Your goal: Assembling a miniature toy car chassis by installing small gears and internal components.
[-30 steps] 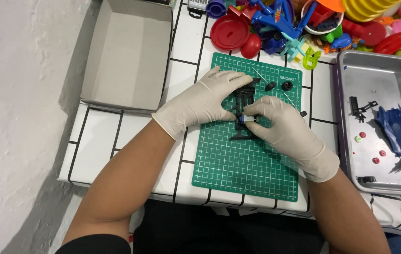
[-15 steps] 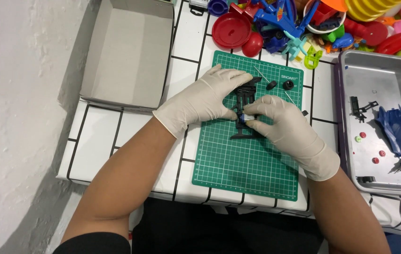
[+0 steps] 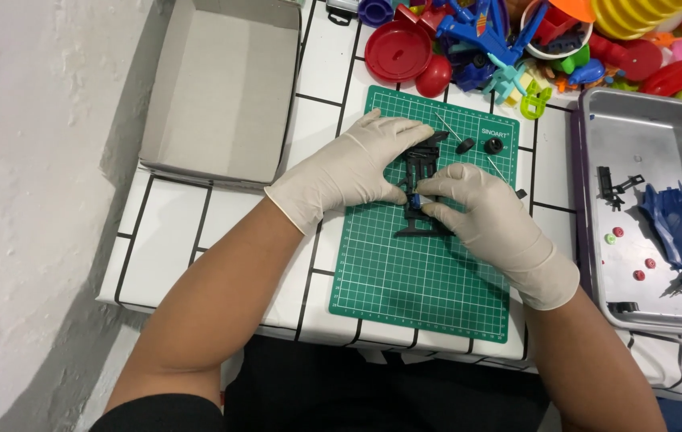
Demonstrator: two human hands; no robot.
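A green cutting mat (image 3: 421, 272) is lying on the white tiled table (image 3: 197, 240). On its upper half, the left hand (image 3: 353, 172) is pressing down a black plastic frame (image 3: 421, 164). The right hand (image 3: 485, 220) is pinching a small blue piece (image 3: 416, 201) against it. The frame is looking light, stiff and thin-limbed, likely brittle; gripping its thicker centre is appearing safest.

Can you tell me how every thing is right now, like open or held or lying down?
Left hand: gloved, gripping the black toy frame.
Right hand: gloved, pinching the frame's blue part.
Black toy frame: held on the green cutting mat.
Cardboard box: open, empty.
Metal tray: holding loose blue and black parts.
Two small black wheels: lying loose on the mat.
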